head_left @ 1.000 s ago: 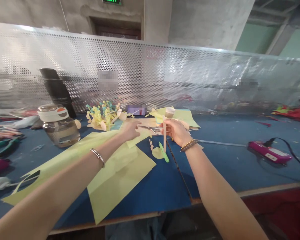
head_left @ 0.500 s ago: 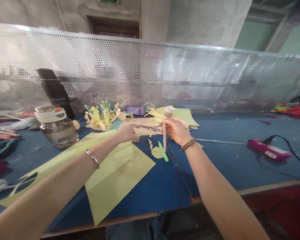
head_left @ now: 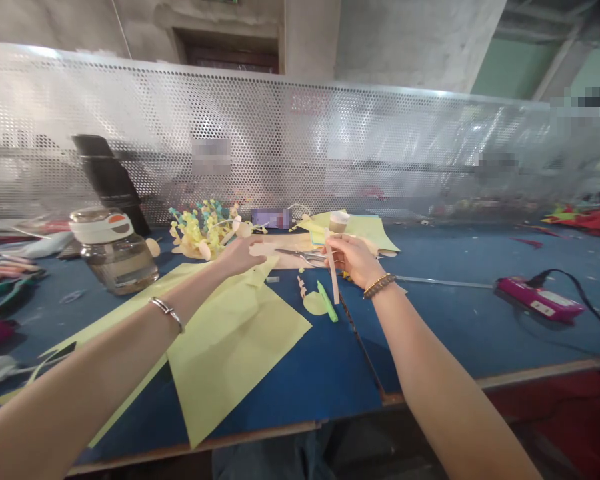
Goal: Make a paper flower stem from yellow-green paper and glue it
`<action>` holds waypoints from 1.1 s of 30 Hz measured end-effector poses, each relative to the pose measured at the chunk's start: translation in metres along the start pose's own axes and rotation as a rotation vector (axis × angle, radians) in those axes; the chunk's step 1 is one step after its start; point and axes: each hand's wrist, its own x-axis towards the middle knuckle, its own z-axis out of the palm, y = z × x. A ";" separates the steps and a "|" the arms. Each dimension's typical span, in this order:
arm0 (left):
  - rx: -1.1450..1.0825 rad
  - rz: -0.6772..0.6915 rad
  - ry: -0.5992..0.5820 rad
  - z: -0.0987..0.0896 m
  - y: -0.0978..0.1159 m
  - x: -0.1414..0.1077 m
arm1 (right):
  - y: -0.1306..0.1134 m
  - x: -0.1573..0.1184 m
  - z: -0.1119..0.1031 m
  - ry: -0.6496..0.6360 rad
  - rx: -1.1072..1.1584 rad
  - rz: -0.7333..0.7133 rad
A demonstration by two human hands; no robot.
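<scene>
My left hand (head_left: 241, 257) is open, its thumb and fingers apart, over the upper part of the yellow paper sheets (head_left: 245, 333). It is close to a bunch of yellow and teal craft flowers (head_left: 200, 230). A small yellow paper piece (head_left: 260, 275) lies just below its thumb. My right hand (head_left: 354, 259) pinches a narrow pale paper strip (head_left: 333, 277) that hangs down. Scissors (head_left: 295, 253) point left beside its fingers; their handles are partly hidden. Below are a bright green marker (head_left: 327, 301), a round yellow paper piece (head_left: 314, 304) and a small pink twist (head_left: 301, 288).
A glass jar with a white lid (head_left: 115, 250) and a black bottle (head_left: 111, 180) stand left. A small cup (head_left: 339, 222) is behind my right hand. A purple power strip (head_left: 539, 298) lies right. A perforated metal screen (head_left: 280, 147) borders the back.
My left hand has moved left, away from the scissors' tips, and its fingers have spread. The strip's lower end has swung slightly right; my right hand stays nearly in place.
</scene>
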 end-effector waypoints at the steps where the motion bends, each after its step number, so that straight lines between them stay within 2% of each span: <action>1: 0.007 0.016 0.009 -0.001 0.003 -0.002 | 0.000 0.000 0.000 -0.002 -0.034 -0.001; 7: 0.018 0.133 -0.056 -0.006 0.026 -0.025 | 0.002 0.000 -0.001 0.033 -0.153 -0.007; 12: 0.085 0.345 -0.192 0.017 0.041 -0.048 | 0.003 0.000 -0.002 0.056 -0.195 -0.007; 15: 0.130 0.441 -0.184 0.032 0.045 -0.055 | 0.004 0.000 -0.003 0.052 -0.207 0.004; 18: 0.199 0.504 -0.210 0.038 0.047 -0.058 | 0.005 0.001 -0.004 0.041 -0.223 0.017; 26: 0.234 0.425 -0.095 0.024 0.038 -0.050 | 0.008 0.004 -0.007 0.025 -0.221 -0.004; 33: 0.124 0.330 -0.098 0.022 0.038 -0.049 | 0.010 0.005 -0.008 0.013 -0.235 0.005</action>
